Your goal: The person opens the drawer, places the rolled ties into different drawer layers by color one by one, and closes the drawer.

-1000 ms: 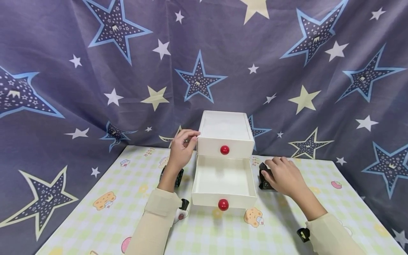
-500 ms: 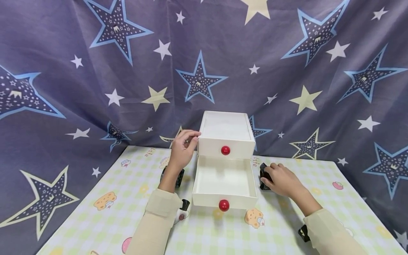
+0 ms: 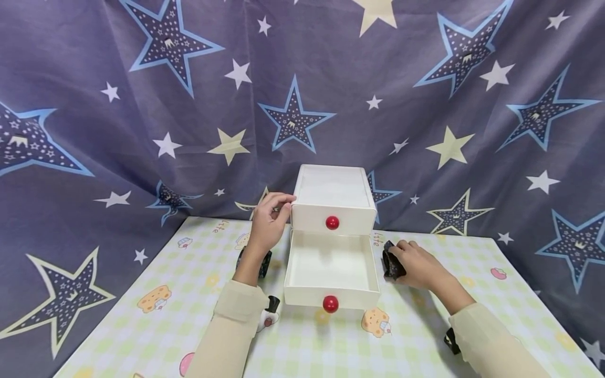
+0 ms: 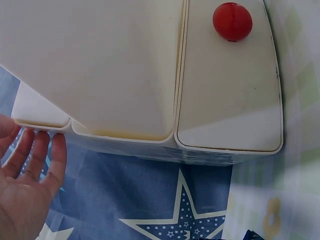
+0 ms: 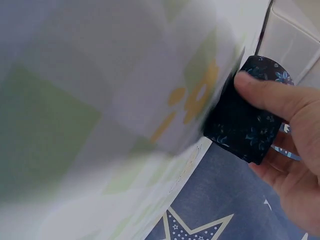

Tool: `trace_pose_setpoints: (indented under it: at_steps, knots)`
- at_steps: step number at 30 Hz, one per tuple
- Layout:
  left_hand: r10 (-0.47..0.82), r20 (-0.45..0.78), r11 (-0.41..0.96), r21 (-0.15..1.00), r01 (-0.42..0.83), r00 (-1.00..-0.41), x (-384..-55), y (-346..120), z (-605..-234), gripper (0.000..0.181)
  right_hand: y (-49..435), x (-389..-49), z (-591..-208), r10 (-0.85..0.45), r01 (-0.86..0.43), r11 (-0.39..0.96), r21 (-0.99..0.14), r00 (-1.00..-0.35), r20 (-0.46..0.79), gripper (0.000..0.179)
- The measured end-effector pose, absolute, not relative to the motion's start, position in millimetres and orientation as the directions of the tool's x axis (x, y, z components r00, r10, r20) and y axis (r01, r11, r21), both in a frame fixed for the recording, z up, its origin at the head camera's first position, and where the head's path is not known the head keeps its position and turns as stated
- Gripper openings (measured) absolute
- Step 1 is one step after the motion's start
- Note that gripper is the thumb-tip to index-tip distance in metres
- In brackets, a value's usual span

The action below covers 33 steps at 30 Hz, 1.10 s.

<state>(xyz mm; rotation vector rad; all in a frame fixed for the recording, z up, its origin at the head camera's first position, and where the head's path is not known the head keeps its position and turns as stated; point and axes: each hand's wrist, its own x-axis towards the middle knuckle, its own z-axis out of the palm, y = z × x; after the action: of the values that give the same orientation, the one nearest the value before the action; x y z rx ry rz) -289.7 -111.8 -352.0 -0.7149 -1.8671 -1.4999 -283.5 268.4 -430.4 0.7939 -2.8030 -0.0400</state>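
Note:
A white drawer unit [image 3: 334,186] with red knobs stands on the table. Its middle drawer [image 3: 331,268] is pulled out and bare inside. In the left wrist view a lower drawer [image 4: 230,95] is closed. My left hand [image 3: 268,226] touches the unit's upper left edge; in the left wrist view its fingers [image 4: 37,155] lie nearly straight against the side. To the right of the unit, my right hand [image 3: 418,265] grips a black flower-patterned object [image 5: 247,112] between thumb and fingers. That object is tilted, and its exact kind is unclear.
Left of the unit, another dark patterned object [image 3: 267,264] is partly hidden behind the left forearm. A checked cloth [image 3: 189,294] with cartoon prints covers the table. A star-patterned curtain [image 3: 198,115] hangs right behind it.
The right hand's fingers have closed round the black patterned object, which has tilted. The left hand and the drawer unit have stayed put.

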Motion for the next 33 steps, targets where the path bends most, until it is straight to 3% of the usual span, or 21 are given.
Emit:
trace_pose_setpoints:
  at_steps: [17, 33]
  knots:
    - [0.031, 0.783, 0.208, 0.603, 0.770, -0.622, -290.2, -112.4, -352.7, 0.017, 264.7, -305.4, -444.6, -0.556, -0.520, 0.830, 0.201, -0.793, 0.248, 0.066]
    - [0.029, 0.783, 0.202, 0.604, 0.771, -0.621, -289.9, -112.3, -352.1, 0.017, 263.5, -313.6, -444.7, -0.561, -0.520, 0.826, 0.218, -0.798, 0.221, 0.067]
